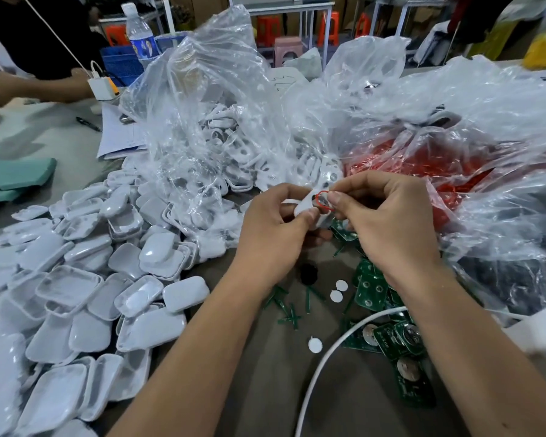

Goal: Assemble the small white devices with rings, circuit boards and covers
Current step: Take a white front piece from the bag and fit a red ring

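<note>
Just above the middle of the view, the left hand grips a small white shell, thumb and curled fingers closed around it. The right hand meets it from three o'clock, its thumb and forefinger pinching a thin red ring against the opening of the shell. Both hands hover above the brown table, touching each other only at the part.

At seven to nine o'clock lies a large heap of white covers, some face up, some showing their hollow side. At twelve o'clock a clear plastic bag spills more white shells. At two o'clock a second clear bag holds a mass of red rings. Green circuit boards lie at five o'clock, partly under the right forearm, with small green offcuts and white round discs near them. A white cable curves across the table at five o'clock. A water bottle stands at eleven o'clock, beside another person's arm.
</note>
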### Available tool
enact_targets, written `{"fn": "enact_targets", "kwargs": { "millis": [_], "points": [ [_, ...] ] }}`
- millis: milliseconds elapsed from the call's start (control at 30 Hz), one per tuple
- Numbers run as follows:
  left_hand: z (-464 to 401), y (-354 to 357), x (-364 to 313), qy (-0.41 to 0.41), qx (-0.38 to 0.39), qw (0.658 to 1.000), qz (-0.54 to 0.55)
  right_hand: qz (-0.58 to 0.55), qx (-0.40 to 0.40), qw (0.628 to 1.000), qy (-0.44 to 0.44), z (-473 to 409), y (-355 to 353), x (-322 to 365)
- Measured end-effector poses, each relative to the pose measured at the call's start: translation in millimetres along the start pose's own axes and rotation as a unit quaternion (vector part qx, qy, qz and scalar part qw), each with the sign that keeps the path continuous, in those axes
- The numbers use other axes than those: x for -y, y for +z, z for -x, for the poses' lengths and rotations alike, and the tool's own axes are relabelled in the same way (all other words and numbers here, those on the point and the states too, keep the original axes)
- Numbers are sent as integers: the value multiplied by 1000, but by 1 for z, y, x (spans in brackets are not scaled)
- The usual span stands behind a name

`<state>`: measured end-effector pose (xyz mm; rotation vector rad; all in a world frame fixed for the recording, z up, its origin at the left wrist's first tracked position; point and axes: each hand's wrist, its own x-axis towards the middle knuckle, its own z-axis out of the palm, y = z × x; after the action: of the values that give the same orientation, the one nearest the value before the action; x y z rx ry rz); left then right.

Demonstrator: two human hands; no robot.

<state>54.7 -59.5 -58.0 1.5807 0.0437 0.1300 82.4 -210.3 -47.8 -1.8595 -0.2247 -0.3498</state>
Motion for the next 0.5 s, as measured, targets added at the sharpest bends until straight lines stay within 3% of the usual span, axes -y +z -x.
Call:
{"fn": "enact_targets", "kwargs": {
  "millis": [167,500],
  "points": [
    [3,6,-2,-29,4,998,52,25,-14,999,-36,2,1,3],
    [3,7,-2,-25,-14,998,54,80,-15,993,-86,2,4,6]
  ]
}}
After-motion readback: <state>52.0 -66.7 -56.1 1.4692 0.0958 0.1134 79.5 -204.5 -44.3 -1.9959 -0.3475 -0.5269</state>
